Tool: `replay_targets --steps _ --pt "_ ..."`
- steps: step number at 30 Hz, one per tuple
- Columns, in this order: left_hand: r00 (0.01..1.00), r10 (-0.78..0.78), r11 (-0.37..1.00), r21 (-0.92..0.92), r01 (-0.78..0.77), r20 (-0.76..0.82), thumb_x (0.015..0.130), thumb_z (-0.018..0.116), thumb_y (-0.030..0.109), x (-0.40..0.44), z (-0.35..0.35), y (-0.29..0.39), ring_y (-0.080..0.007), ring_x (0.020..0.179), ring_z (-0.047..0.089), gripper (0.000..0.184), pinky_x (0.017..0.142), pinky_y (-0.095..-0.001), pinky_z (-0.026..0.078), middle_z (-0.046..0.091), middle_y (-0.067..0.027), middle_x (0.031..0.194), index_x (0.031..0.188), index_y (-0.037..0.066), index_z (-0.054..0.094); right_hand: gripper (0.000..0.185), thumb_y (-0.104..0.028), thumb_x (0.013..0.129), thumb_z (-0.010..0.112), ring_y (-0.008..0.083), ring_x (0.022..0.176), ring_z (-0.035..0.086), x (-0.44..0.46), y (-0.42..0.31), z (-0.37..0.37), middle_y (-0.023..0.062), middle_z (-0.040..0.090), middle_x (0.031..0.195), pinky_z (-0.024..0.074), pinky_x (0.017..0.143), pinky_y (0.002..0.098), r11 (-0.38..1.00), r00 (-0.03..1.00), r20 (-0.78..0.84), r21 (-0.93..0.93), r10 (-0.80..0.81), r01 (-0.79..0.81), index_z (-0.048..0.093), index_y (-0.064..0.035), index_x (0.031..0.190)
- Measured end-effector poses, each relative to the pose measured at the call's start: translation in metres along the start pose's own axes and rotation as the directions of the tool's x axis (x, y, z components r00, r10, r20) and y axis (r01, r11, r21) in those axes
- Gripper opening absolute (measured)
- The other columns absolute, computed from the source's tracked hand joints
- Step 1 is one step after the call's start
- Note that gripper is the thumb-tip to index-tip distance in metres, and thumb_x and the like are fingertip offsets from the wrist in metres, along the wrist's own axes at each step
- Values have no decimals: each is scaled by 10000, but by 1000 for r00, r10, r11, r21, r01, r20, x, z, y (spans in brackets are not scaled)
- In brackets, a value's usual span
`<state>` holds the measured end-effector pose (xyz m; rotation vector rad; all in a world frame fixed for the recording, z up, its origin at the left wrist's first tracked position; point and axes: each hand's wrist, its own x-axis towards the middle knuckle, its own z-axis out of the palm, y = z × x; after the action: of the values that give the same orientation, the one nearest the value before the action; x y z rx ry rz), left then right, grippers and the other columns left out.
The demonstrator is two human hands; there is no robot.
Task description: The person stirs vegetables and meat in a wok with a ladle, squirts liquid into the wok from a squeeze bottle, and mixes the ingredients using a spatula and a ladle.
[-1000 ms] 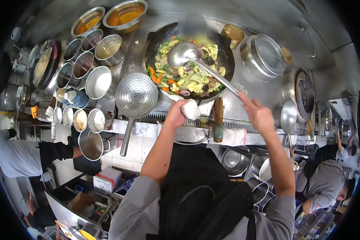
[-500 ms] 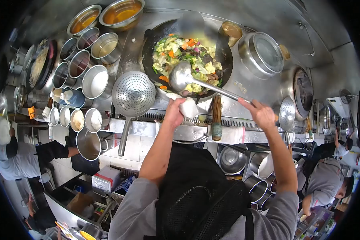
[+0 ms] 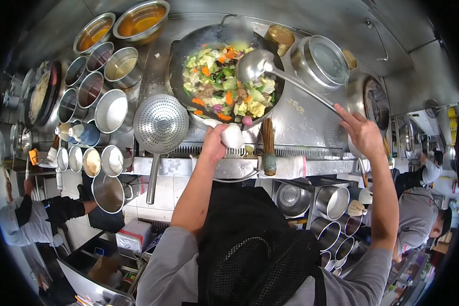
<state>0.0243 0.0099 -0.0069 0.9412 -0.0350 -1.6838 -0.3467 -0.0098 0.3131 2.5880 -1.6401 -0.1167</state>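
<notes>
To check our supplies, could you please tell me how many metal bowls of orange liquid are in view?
2, both at the upper left: the left bowl, and the right bowl beside it, nearer the wok.

A skimmer (image 3: 161, 125) lies at the counter's left, its handle reaching past the front edge. A brush (image 3: 269, 150) stands just beside a white towel (image 3: 294, 166). Farther left, metal pots (image 3: 135, 76) cluster below two bowls (image 3: 143, 40) of orange liquid; two bottles (image 3: 79, 133) sit near a row of small cups (image 3: 126, 164). To the right are a wide pot (image 3: 302, 64) and, above it, a wall tap (image 3: 379, 43). A lidded box (image 3: 133, 235) sits lower left. Co-workers in grey (image 3: 417, 219) occupy both sides.
</notes>
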Motion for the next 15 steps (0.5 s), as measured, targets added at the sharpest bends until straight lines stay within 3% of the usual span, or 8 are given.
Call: replay_targets --steps 1,3,4,8,11,12,13,15 --pt "1000 -3 1000 -12 3 29 962 616 78 0 0 1 -336 1105 693 380 969 -513 590 647 -208 1234 1295 -42 478 600 -110 942 689 399 742 669 -4 -4 -16 150 693 919 546 701 495 1000 1000 4 -2 6 -6 573 -305 1498" --pt "1000 -7 1000 -4 7 -8 961 613 72 -1 2 1 -336 1086 702 362 963 -513 593 665 -201 1210 1285 -42 497 592 -88 920 710 418 823 676 -13 -14 -47 185 723 976 546 765 485 980 1000 1 200 6 -6 598 -244 1481" --pt "1000 -17 1000 -1 17 -14 961 612 68 -1 2 2 -333 1084 703 357 959 -509 595 667 -197 1204 1282 -41 501 551 -77 917 713 433 907 681 -18 -21 -66 222 738 1047 543 814 470 974 996 70 213 57 -71 621 -158 1454" --pt "1000 -16 1000 13 16 13 953 613 73 -4 5 7 -322 1062 709 325 946 -496 601 684 -194 1168 1240 -54 531 535 -60 902 709 424 934 704 -37 -28 -104 245 731 1106 545 815 463 950 974 217 286 63 -125 630 -83 1430" --pt "998 -10 1000 9 9 58 948 607 91 2 1 4 -317 1030 718 309 925 -488 606 695 -196 1143 1204 -72 553 535 -58 892 715 405 878 714 -42 -38 -100 217 750 1052 546 798 464 975 970 244 207 23 -75 645 -104 1420" --pt "998 -19 1000 8 18 59 948 607 91 1 3 4 -317 1030 718 309 925 -488 606 695 -196 1143 1204 -72 553 537 -108 922 703 393 834 712 -39 -46 -98 200 745 950 554 778 480 982 944 324 150 65 -119 626 -160 1451" --pt "999 -21 1000 22 20 40 947 602 99 -1 6 6 -314 1017 721 310 917 -484 608 699 -197 1136 1198 -78 561 537 -108 922 703 393 834 712 -37 -51 -88 200 745 950 554 778 480 982 941 331 146 69 -123 626 -160 1451" --pt "999 -27 999 35 26 20 947 597 107 0 9 8 -310 1004 724 313 908 -479 610 703 -198 1129 1192 -84 570 535 -165 960 678 389 801 701 -36 -58 -41 194 709 862 561 759 500 989 926 347 -38 147 -143 594 -221 1485"
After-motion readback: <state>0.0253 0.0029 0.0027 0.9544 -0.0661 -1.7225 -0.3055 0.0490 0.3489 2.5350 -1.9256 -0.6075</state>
